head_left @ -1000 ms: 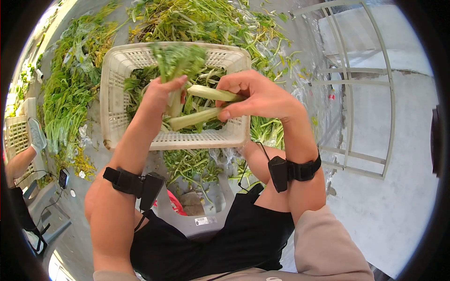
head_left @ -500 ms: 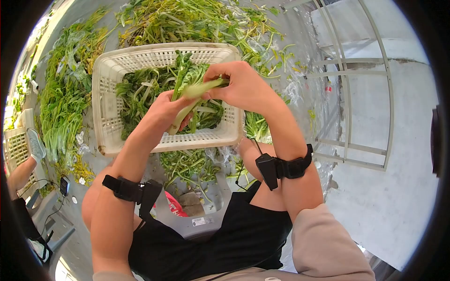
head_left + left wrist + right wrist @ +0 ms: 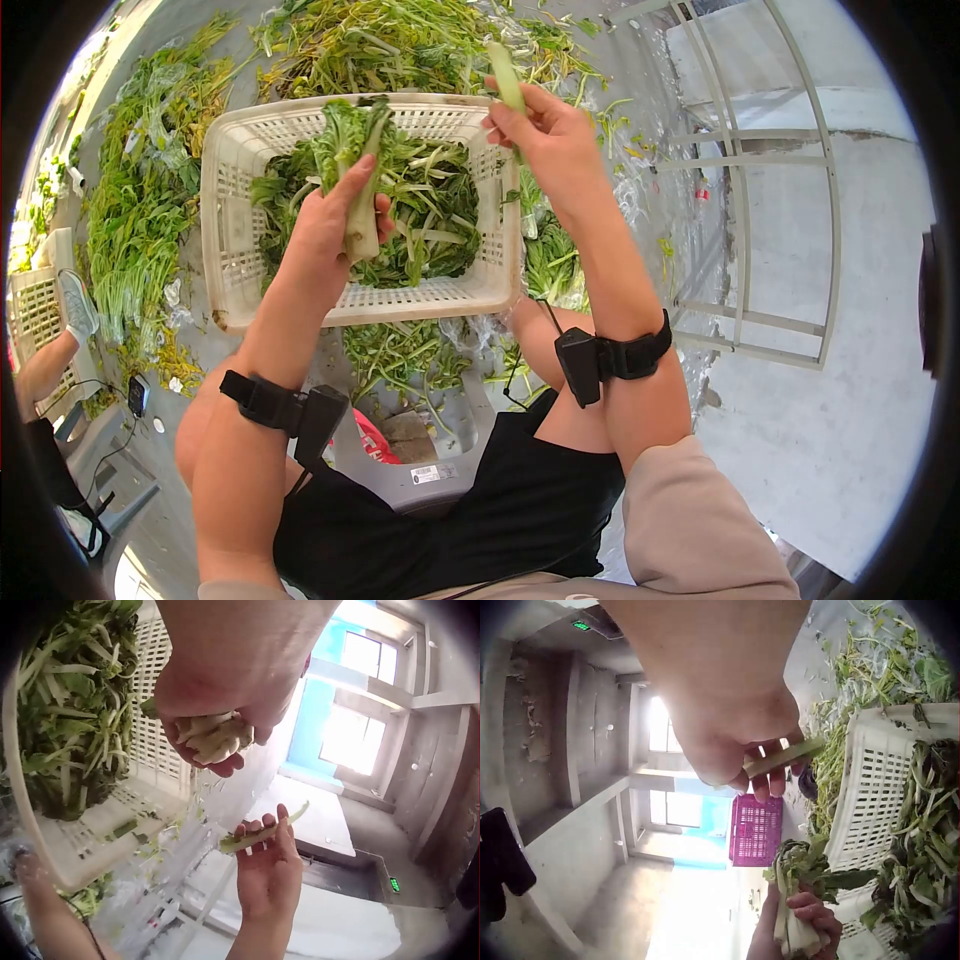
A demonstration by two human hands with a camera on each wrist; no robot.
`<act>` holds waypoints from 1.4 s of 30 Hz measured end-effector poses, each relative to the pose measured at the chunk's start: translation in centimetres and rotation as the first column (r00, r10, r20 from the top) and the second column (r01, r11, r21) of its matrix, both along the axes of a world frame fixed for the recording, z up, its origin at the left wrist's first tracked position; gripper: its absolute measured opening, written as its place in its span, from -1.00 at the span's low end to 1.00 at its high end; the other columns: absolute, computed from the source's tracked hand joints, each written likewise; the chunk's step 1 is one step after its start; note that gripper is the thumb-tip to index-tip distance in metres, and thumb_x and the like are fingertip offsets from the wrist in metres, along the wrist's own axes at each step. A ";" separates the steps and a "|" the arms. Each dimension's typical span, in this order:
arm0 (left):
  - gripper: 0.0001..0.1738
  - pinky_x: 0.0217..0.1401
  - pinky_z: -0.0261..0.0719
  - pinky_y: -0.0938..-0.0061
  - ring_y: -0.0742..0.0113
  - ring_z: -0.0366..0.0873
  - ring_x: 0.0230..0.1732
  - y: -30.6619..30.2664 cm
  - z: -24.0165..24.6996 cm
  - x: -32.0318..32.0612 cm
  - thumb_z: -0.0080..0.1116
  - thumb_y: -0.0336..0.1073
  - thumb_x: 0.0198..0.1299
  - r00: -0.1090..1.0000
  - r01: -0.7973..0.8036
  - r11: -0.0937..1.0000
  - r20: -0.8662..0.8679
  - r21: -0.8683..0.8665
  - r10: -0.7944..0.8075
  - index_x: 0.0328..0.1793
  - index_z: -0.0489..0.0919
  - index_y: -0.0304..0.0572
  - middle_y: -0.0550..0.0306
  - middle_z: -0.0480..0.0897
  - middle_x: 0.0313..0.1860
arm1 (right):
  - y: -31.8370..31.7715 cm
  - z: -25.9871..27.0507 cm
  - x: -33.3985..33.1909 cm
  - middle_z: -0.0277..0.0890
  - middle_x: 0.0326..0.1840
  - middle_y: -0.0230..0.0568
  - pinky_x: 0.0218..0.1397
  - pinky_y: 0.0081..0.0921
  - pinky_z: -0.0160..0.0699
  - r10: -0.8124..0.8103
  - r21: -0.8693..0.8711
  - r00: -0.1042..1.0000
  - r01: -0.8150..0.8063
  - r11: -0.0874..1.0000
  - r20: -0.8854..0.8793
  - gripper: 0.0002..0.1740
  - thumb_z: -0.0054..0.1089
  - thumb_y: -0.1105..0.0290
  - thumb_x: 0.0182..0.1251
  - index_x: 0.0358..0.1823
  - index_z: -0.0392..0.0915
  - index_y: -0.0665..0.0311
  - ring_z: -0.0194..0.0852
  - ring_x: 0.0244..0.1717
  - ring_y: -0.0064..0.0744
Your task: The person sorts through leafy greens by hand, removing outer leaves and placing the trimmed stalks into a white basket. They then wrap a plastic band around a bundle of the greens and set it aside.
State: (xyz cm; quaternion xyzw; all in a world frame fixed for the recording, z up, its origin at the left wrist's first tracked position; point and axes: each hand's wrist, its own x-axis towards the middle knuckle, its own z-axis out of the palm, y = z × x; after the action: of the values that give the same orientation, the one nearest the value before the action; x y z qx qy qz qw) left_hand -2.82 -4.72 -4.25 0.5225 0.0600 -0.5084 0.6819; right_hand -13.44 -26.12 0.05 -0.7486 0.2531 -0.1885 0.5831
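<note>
The left hand (image 3: 335, 222) has its fingers curled round a leafy bunch (image 3: 361, 228), the basket (image 3: 212, 225) below them; the right hand (image 3: 548, 130) pinches a single stalk (image 3: 505, 72). I'd grip low and firmly, sparing the leaves (image 3: 338, 138) beyond the left fingers.

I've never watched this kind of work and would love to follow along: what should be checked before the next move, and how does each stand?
1. Left hand grips the leafy bunch: ok.
2. Right hand holds the pale stalk: ok.
3. Stalk separate from the bunch: ok, a gap shows between them.
4. Basket upright: ok, with greens inside.
5. Bunch needs no more stalks taken off: cannot tell.
</note>
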 end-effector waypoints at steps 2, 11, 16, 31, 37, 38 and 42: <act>-0.64 -0.29 0.62 0.47 0.40 0.62 -0.38 0.1 -0.1 0.2 0.21 0.04 0.41 0.999 -0.033 0.999 -0.013 -0.002 0.033 -0.04 0.51 -0.08 0.19 0.66 -0.36 | 0.8 0.3 -0.1 0.71 -0.31 -0.29 -0.30 -0.57 0.51 0.049 0.071 0.999 -0.047 0.996 -0.013 -0.69 0.25 0.33 0.44 0.09 0.58 0.35 0.59 -0.42 -0.56; -0.54 -0.18 0.67 0.38 0.28 0.71 -0.24 0.2 -0.3 0.0 0.22 0.06 0.40 0.999 -0.042 0.999 -0.005 -0.015 0.042 0.12 0.54 -0.17 0.07 0.73 -0.24 | 3.0 0.9 0.0 0.74 -0.19 -0.18 -0.05 -0.53 0.58 0.395 0.109 0.908 -0.383 0.917 -0.136 -0.72 0.26 0.50 0.38 0.09 0.52 0.32 0.67 -0.19 -0.47; -0.58 -0.17 0.66 0.44 0.37 0.67 -0.24 0.1 0.1 0.2 0.23 0.05 0.40 0.997 -0.065 0.997 0.051 0.051 0.062 0.12 0.55 -0.10 0.20 0.68 -0.27 | 4.1 0.8 -0.5 0.72 -0.16 -0.21 0.09 -0.39 0.59 0.449 -0.182 0.835 -0.519 0.835 -0.318 -0.84 0.32 0.56 0.24 -0.15 0.65 0.28 0.67 -0.05 -0.30; -0.48 -0.29 0.61 0.53 0.49 0.54 -0.38 -0.2 -1.4 -0.2 0.37 0.12 0.27 0.999 -0.048 0.998 0.013 -0.049 0.049 0.04 0.50 -0.13 0.26 0.56 -0.35 | 6.0 0.9 0.5 0.54 0.21 -0.16 -0.26 -0.29 0.59 0.358 -0.372 0.932 -0.349 0.860 -0.047 -0.85 0.12 0.66 0.10 -0.34 0.61 0.32 0.64 -0.31 -0.05; -0.51 -0.11 0.68 0.51 0.49 0.68 -0.10 -0.3 -1.1 -0.1 -0.14 0.19 0.55 0.998 0.052 0.996 -0.028 -0.073 -0.054 0.11 0.55 -0.03 0.31 0.66 -0.19 | 7.0 0.8 0.5 0.52 0.21 -0.04 -0.24 -0.22 0.60 0.296 -0.452 0.952 -0.296 0.842 -0.073 -0.92 0.09 0.62 0.03 -0.42 0.53 0.37 0.63 -0.28 -0.02; -0.51 -0.11 0.68 0.51 0.49 0.68 -0.10 -0.3 -1.1 -0.1 -0.14 0.19 0.55 0.998 0.052 0.996 -0.028 -0.073 -0.054 0.11 0.55 -0.03 0.31 0.66 -0.19 | 7.3 0.8 0.5 0.52 0.21 -0.04 -0.23 -0.21 0.61 0.310 -0.486 0.945 -0.320 0.814 -0.104 -0.91 0.08 0.62 0.01 -0.42 0.53 0.38 0.63 -0.27 0.00; -0.44 0.00 0.70 0.41 0.43 0.68 -0.03 -0.8 0.7 -1.1 -0.28 0.24 0.56 0.992 -0.010 0.992 -0.127 -0.126 -0.006 0.22 0.51 0.00 0.27 0.66 -0.07 | 8.1 -0.2 0.7 0.51 0.20 -0.10 -0.29 -0.30 0.60 0.331 -0.587 0.942 -0.301 0.751 -0.060 -0.85 0.06 0.66 0.00 -0.39 0.55 0.35 0.65 -0.29 -0.09</act>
State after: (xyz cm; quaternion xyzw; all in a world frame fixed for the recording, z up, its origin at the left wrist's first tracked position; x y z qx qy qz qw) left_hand -3.90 -5.49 -3.57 0.4447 0.0715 -0.5428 0.7089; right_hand -12.70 -17.99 -0.14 -0.9191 0.0382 -0.1740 0.3515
